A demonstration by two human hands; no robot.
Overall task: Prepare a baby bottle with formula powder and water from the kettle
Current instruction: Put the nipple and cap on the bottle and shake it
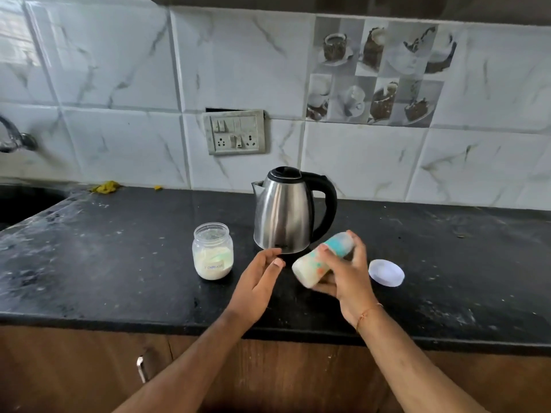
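Most of the job looked finished when I checked the head view. My right hand (347, 272) was wrapped around the baby bottle (320, 262), fingers closed over its middle, holding it tilted well off upright in the air above the black counter (119, 263), just in front of the kettle (286, 211). The bottle's lower end was nearest me and showed a milky white fill, so I judged that powder and water were already in and that the bottle was being shaken or turned to mix. Its far end was blurred and partly hidden by my fingers — I could not tell what kind of cap or teat sat on it, only that nothing seemed to be spilling.

My left hand (259, 277) held nothing. It hung open just beside the bottle, fingers loosely spread and palm turned toward it, touching neither the bottle nor the kettle.

The kettle stood upright with its lid down, handle to the right. The formula jar (212, 251) stood open to its left, about a third full of powder, and a white lid (386, 272) lay flat on the counter to the right of my right hand — most likely the jar's.

What remained, as I read it, was finishing the mix, setting the bottle down upright, and closing the jar.
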